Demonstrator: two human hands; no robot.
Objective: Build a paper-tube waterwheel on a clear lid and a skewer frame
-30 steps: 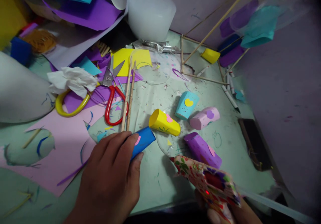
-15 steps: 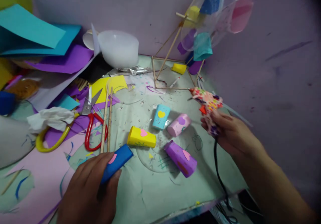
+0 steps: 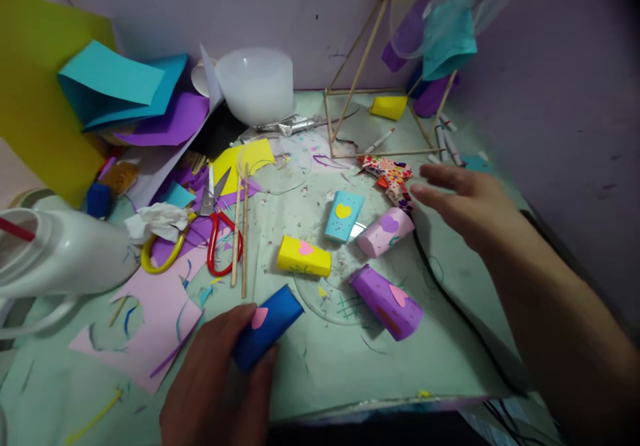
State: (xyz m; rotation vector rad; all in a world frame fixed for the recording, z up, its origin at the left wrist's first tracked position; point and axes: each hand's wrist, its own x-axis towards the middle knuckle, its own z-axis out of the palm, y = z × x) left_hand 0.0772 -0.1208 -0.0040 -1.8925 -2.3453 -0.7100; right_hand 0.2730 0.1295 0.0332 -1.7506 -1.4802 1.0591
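Note:
Between the fingers and thumb of my left hand [image 3: 220,373] is a blue paper tube [image 3: 270,326] with a pink heart. My right hand [image 3: 455,196] is open, its fingers stretched toward a flower-patterned glue gun [image 3: 391,178] that lies on the table, with a small gap between. Around a clear round plastic disc [image 3: 320,309] lie a yellow paper tube [image 3: 304,257], a light blue one [image 3: 344,217], a pink one [image 3: 385,233] and a purple one [image 3: 387,301], each bearing a paper heart.
Scissors [image 3: 215,196] and two wooden sticks [image 3: 245,233] lie among paper scraps on the left. A white jug [image 3: 95,253] stands at the left edge. Behind are a white bowl [image 3: 257,86] and a stick frame [image 3: 353,89] with hanging paper cups. A black cord [image 3: 460,306] crosses the right side.
The glue gun has gone from my right hand onto the table, and that hand has opened. My left hand still holds the blue tube. The view has shifted left.

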